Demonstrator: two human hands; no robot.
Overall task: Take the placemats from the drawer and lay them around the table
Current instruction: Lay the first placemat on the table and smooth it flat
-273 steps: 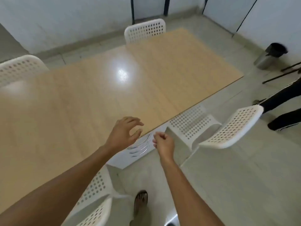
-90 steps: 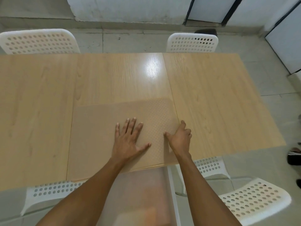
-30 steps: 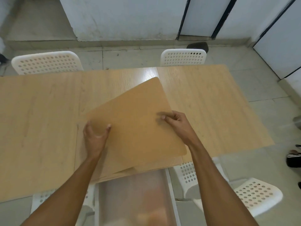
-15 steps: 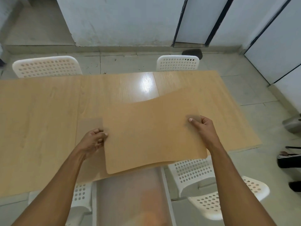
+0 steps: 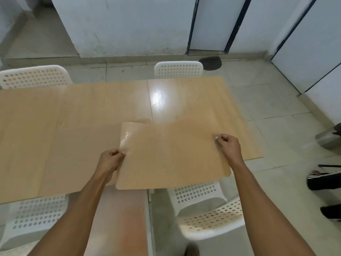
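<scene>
Two hands hold one placemat in the middle of the frame, above the near edge of the table. Your left hand pinches the left short edge of the mat, fingers curled over it. Your right hand pinches the right short edge in the same way, thumb on the top face. The mat is a tan rectangle with rounded corners. Its long axis runs from left to right across the frame, a little tilted, so the right end sits higher in the picture than the left end. The mat is lifted and slightly bent; its lower edge hangs past the table edge, over the drawer and one white chair at the lower right.

Under the held mat, at the left of centre, more placemats lie flat on the table, with the long side also left to right along the near table edge. You cannot tell how many are in this pile.

The drawer stands open at the bottom centre, between your two forearms. Its inside is blurred. Another white chair is at the lower left, and two more stand at the far side of the table, one at the upper left and one at the upper centre.
</scene>
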